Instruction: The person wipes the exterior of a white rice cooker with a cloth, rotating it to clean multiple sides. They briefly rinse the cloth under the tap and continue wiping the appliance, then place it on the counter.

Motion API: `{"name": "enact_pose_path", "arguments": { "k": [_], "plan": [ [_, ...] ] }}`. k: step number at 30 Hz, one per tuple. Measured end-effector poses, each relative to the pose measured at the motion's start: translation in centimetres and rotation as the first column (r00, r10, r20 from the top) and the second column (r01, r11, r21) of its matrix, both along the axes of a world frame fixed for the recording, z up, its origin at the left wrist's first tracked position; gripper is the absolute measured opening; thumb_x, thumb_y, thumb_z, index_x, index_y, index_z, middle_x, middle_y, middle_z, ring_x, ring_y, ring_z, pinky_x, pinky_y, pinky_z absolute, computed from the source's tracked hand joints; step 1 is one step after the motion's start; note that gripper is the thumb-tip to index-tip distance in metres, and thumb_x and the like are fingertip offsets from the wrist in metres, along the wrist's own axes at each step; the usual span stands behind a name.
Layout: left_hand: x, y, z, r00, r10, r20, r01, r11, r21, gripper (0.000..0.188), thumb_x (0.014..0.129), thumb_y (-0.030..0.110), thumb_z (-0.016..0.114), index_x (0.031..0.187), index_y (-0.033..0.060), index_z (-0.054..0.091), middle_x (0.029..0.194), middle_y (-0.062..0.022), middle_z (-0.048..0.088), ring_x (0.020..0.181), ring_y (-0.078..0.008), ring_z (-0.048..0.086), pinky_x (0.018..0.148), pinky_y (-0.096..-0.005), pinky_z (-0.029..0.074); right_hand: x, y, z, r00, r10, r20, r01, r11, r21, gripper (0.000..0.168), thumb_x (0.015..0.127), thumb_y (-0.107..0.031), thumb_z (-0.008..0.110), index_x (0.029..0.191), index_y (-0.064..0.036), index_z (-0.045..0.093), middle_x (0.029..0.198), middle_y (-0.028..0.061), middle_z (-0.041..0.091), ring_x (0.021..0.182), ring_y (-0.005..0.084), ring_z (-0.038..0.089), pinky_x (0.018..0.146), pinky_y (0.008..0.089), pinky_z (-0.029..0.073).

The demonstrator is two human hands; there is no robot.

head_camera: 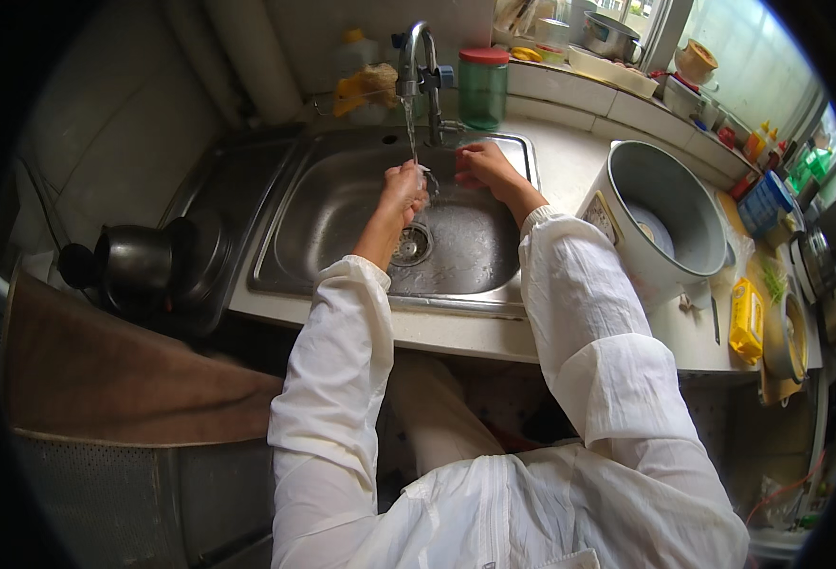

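Note:
Water runs from a chrome faucet [411,78] into a stainless steel sink [482,235]. Under the stream is my left hand [405,190], its fingers curled around a small whitish object [423,173] that is too blurred to name. My right hand [484,169] is raised over the sink's back right part, below the faucet's base, with its fingers bent. Whether it holds anything cannot be made out. Below my left hand the metal drain strainer [412,244] shows in the sink's bottom.
A green jar with a red lid [483,89] stands behind the sink. On the right counter are a large grey pot [663,206] and a yellow packet [746,320]. Dark metal cookware [137,259] sits at left. A yellow cloth [361,94] hangs near the faucet.

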State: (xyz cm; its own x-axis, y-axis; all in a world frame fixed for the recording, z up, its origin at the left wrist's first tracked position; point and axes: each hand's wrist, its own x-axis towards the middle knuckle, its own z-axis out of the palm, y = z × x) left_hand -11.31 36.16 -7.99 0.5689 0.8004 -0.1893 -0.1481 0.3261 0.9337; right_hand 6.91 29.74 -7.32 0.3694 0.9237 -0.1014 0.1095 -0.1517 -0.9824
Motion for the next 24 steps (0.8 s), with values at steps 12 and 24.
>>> {"name": "enact_pose_path", "arguments": {
  "k": [12, 24],
  "plan": [
    [-1.0, 1.1, 1.4, 0.976, -0.204, 0.081, 0.218, 0.945, -0.245, 0.034, 0.107, 0.026, 0.046, 0.128, 0.0027, 0.06, 0.11, -0.0158, 0.069, 0.091, -0.023, 0.07, 0.066, -0.0286, 0.062, 1.1, 2.5, 1.6, 0.939, -0.162, -0.304, 0.188, 0.98, 0.058, 0.022, 0.097, -0.008, 0.048, 0.111, 0.006, 0.058, 0.107, 0.0208, 0.066, 0.085, 0.0304, 0.071, 0.071, 0.0388, 0.061],
    [2.3, -0.7, 1.9, 0.913, -0.408, -0.015, 0.384, 0.871, -0.308, 0.024, 0.1, 0.03, 0.061, 0.093, 0.0074, 0.063, 0.083, -0.0044, 0.065, 0.063, -0.009, 0.057, 0.047, -0.0197, 0.044, 4.6, 6.1, 4.1, 0.855, -0.059, -0.515, 0.132, 0.985, 0.107, 0.037, 0.098, -0.011, 0.045, 0.122, 0.016, 0.044, 0.113, 0.0297, 0.064, 0.092, 0.0402, 0.072, 0.08, 0.0445, 0.062]
  ]
}}
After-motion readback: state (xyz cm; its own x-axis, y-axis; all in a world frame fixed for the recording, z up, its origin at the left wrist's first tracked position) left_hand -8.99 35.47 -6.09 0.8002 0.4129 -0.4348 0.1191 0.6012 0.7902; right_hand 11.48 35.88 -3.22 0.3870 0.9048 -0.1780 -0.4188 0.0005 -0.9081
